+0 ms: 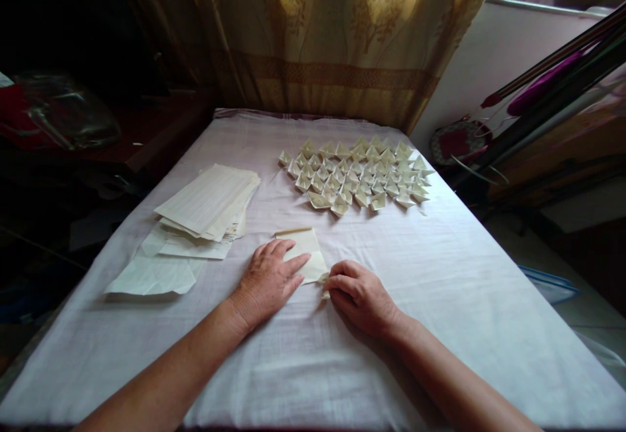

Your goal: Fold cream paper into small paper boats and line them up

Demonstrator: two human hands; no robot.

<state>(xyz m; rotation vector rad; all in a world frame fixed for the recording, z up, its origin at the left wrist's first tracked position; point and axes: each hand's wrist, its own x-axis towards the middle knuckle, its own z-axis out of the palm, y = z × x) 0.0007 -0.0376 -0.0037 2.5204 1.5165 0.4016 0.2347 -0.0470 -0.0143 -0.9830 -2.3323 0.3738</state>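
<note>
My left hand (pixel 271 278) lies flat with its fingers spread over a small pale sheet of paper (pixel 309 244) at the middle of the table. The sheet's far edge shows a narrow brownish strip. At the sheet's near right corner, my right hand (pixel 360 295) pinches a small crumpled-looking bit of paper (pixel 325 286); whether it is joined to the sheet I cannot tell. Beyond my hands stand several folded paper boats (pixel 349 174), packed close in rows. To the left lies a stack of loose paper sheets (pixel 208 200), some printed with lines.
A white cloth (pixel 420 367) covers the table. A patterned gold curtain (pixel 342 40) hangs behind it. On the left, a clear jar (pixel 73 112) stands on a dark surface. Long poles (pixel 548 79) lean at the right, past the table's edge.
</note>
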